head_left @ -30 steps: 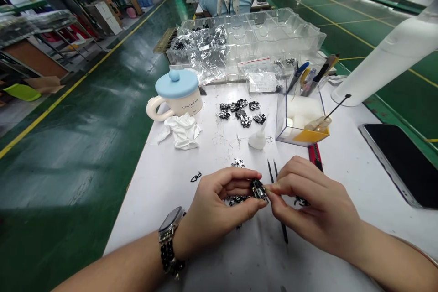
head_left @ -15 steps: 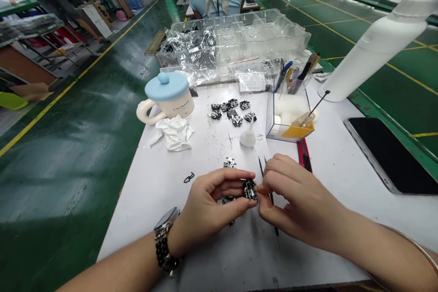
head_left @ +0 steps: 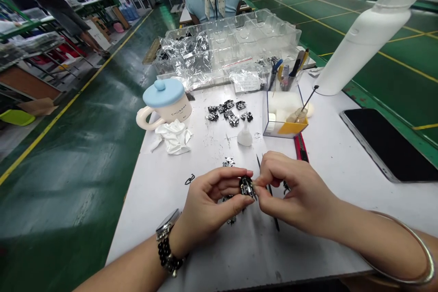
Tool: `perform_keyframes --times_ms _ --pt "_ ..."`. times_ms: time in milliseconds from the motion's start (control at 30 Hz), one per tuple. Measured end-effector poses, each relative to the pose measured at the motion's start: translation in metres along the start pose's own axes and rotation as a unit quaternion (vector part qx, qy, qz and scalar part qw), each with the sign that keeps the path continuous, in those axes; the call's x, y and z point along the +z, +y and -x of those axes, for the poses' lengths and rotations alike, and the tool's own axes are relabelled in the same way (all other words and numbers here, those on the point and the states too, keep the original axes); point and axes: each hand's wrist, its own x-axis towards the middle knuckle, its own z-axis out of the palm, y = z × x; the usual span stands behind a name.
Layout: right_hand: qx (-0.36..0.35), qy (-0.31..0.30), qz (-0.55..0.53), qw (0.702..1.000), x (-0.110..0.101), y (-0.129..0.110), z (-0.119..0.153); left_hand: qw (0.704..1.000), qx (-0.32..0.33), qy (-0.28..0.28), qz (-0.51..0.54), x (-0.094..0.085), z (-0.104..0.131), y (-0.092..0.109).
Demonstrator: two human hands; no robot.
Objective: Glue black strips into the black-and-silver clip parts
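Observation:
Between the thumb and fingers of my left hand (head_left: 214,198) sits a small black-and-silver part (head_left: 247,186), its exact kind too small to tell. The fingertips of my right hand (head_left: 290,191) pinch together at its right edge; whether they hold a separate tiny piece is hidden. Dark tweezers (head_left: 274,219) lie on the table under my right hand. Silver-and-black pieces (head_left: 229,161) lie just behind and beneath my left hand. A little black clip-like piece (head_left: 190,179) rests to the left, and another small dark piece (head_left: 286,186) shows beside my right fingers.
Several black-and-silver parts (head_left: 233,121) lie mid-table by a small white dropper bottle (head_left: 244,137). A lidded mug (head_left: 167,102) and crumpled white cloth (head_left: 173,138) stand left. Rightward are a clear box (head_left: 285,130), red cutter (head_left: 301,148), phone (head_left: 390,143) and white bottle (head_left: 364,45). Clear trays (head_left: 236,36) stand behind.
My view has shifted a little. The part in my left hand is turned slightly, and my right fingers stay at its edge. A small dark piece now shows beside my right hand.

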Motion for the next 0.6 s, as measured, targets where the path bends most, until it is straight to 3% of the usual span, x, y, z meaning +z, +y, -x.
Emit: perform_keyframes --times_ms 167,267,433,600 --pt "-0.021 0.026 0.0 0.999 0.004 0.0 0.003 1.0 0.008 0.002 -0.001 -0.002 0.001 -0.002" --pt "-0.007 0.002 -0.033 0.999 0.001 0.001 0.003 1.0 0.003 0.005 0.004 -0.003 0.0 -0.002" --pt "0.08 -0.063 -0.132 0.986 -0.007 0.004 0.0 0.999 -0.017 0.016 0.03 -0.002 -0.001 0.0" --pt "0.155 -0.086 -0.225 0.958 -0.006 0.009 -0.003 0.997 -0.041 0.019 0.059 0.0 0.0 0.001"
